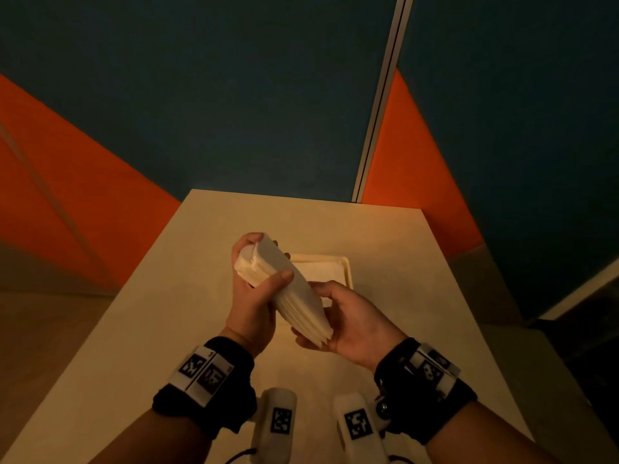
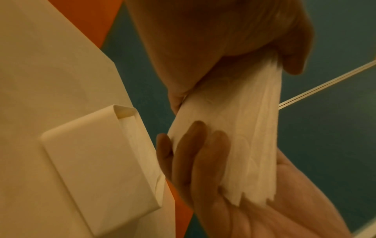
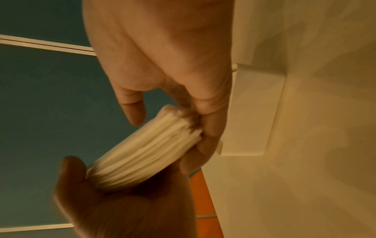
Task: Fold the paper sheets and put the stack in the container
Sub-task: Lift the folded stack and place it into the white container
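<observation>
A thick stack of folded white paper sheets (image 1: 291, 289) is held tilted in the air over the table. My left hand (image 1: 254, 296) grips its far end, thumb on top and fingers curled round the far side. My right hand (image 1: 351, 316) cups the near end, fingers under it. The low white rectangular container (image 1: 338, 266) sits on the table just behind and below the stack. The left wrist view shows the stack (image 2: 234, 120) between both hands, with the container (image 2: 91, 161) to the left. In the right wrist view the layered stack edge (image 3: 146, 153) is blurred and the container (image 3: 254, 112) lies beside it.
The pale table (image 1: 150, 346) is narrow, with its far edge just beyond the container. Two white tagged devices (image 1: 278, 420) (image 1: 355, 426) hang near my wrists. Blue and orange wall panels (image 1: 234, 112) stand behind the table.
</observation>
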Demonstrator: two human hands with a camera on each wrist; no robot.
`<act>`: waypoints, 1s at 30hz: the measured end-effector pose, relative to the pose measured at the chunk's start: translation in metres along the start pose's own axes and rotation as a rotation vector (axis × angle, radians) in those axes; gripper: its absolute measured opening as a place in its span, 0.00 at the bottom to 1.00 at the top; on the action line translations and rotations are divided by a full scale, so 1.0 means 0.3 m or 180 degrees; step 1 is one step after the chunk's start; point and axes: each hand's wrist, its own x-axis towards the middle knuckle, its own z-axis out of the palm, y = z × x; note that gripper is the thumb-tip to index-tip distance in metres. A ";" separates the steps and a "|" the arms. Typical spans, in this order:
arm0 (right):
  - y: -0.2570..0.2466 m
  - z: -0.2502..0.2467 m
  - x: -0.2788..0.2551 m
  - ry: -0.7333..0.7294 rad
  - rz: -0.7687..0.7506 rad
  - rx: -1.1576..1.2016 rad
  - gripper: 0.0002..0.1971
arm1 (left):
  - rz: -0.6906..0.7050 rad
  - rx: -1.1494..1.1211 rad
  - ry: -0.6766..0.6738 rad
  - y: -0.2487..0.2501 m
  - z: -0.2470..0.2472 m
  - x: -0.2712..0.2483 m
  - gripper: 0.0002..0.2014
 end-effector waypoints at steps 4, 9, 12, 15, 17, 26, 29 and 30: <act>0.008 0.000 0.006 -0.0032 0.0105 -0.0029 0.25 | 0.0021 0.0215 -0.0004 -0.003 0.000 -0.005 0.29; 0.006 0.002 0.008 -0.0077 0.0132 0.0016 0.24 | -0.0005 0.0400 -0.0023 -0.027 0.001 -0.014 0.28; 0.005 -0.002 0.008 -0.0084 0.0088 0.0046 0.21 | -0.0021 0.0320 -0.0032 -0.036 0.008 -0.020 0.27; 0.013 -0.009 0.011 -0.0021 0.0000 0.0148 0.19 | 0.0013 0.0118 0.0069 -0.041 0.012 -0.016 0.25; 0.017 -0.020 0.017 0.0133 -0.0089 0.0050 0.19 | -0.0082 -0.0034 0.0173 -0.041 -0.001 -0.009 0.23; -0.052 -0.089 0.085 0.1098 -0.1325 -0.1020 0.42 | -0.1482 0.0617 0.0337 -0.014 -0.083 0.059 0.21; -0.082 -0.088 0.101 0.1162 -0.1478 -0.1312 0.42 | -0.1751 0.1124 0.0421 -0.029 -0.103 0.092 0.37; -0.088 -0.088 0.106 0.1144 -0.1514 -0.1336 0.41 | -0.1775 0.1153 0.0384 -0.029 -0.104 0.098 0.39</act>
